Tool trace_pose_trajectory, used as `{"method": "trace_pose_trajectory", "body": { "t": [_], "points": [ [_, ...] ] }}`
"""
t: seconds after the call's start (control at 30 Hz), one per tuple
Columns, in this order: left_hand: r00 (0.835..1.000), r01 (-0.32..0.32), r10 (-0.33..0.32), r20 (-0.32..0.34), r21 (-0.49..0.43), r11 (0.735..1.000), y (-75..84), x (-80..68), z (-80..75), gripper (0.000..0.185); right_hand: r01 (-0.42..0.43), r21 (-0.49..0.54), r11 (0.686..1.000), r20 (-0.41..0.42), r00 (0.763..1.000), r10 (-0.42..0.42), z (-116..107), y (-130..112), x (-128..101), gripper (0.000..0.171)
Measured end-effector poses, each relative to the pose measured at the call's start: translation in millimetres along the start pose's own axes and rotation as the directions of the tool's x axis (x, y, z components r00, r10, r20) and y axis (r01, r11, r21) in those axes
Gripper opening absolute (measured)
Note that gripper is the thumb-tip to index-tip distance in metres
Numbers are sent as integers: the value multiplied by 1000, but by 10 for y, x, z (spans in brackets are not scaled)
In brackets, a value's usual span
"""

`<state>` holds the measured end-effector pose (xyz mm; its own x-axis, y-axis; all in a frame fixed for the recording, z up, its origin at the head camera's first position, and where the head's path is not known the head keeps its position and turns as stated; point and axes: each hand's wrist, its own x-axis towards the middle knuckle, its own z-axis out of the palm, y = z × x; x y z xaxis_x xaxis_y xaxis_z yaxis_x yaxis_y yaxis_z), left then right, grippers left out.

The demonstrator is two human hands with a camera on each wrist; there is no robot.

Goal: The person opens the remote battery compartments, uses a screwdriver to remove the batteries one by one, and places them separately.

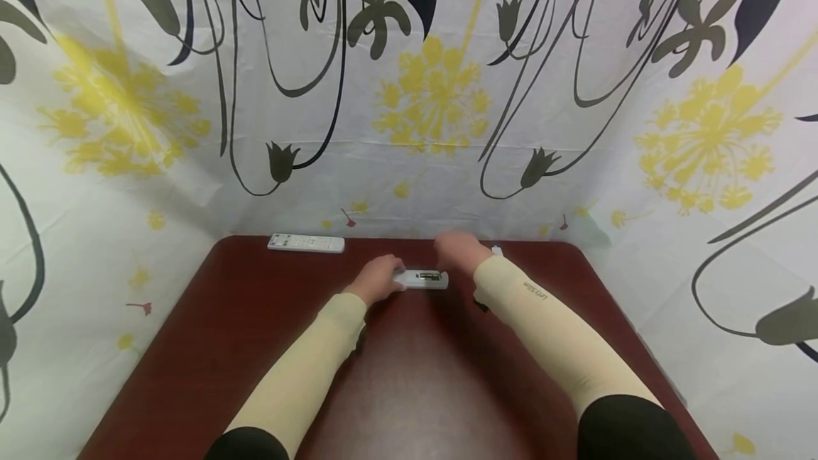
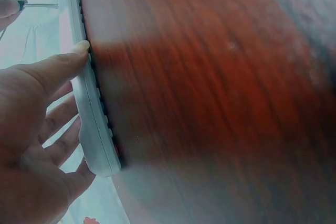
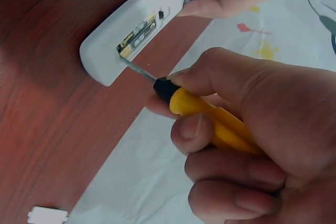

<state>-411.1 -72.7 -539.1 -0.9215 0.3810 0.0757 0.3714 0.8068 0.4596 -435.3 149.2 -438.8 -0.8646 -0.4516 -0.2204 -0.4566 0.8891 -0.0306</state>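
A white remote control (image 1: pixel 415 276) lies face down on the table, its battery compartment uncovered. Two batteries (image 3: pixel 138 34) sit side by side in that compartment. My left hand (image 1: pixel 378 278) holds the remote by its long edges, thumb (image 2: pixel 58 69) on one side and fingers on the other. In my right hand (image 1: pixel 461 251) is a screwdriver (image 3: pixel 202 114) with a yellow and black handle. Its metal tip reaches the end of the batteries nearest the remote's rounded end. The head view hides the screwdriver behind the right hand.
Another white remote (image 1: pixel 307 243), buttons up, lies at the back left of the dark red table (image 1: pixel 396 389). A small white battery cover (image 3: pixel 47 215) rests near the far edge, beyond the right wrist. Flower-patterned cloth (image 1: pixel 409 190) hangs behind and at both sides.
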Motion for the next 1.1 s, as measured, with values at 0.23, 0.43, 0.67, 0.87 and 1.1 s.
{"method": "trace_pose_trajectory", "body": {
  "t": [0.23,0.43,0.67,0.87,1.1],
  "points": [
    [1000,-8,8,-10,13,1000,8,-1,-1,35,7,30,1000,-30,1000,-6,45,127,-1,18],
    [1000,-9,9,-1,28,1000,-18,24,12,36,4,123,992,-16,1000,-2,89,196,-19,45],
    [1000,12,-12,6,13,1000,-15,13,16,35,8,302,953,-30,1000,2,204,349,-99,51],
    [1000,2,-2,2,15,1000,-19,13,20,34,2,379,926,-49,999,18,281,455,-149,43],
    [1000,1,-1,-2,12,1000,-6,2,16,33,1,416,909,-36,999,15,283,467,-171,34]
  ]
}}
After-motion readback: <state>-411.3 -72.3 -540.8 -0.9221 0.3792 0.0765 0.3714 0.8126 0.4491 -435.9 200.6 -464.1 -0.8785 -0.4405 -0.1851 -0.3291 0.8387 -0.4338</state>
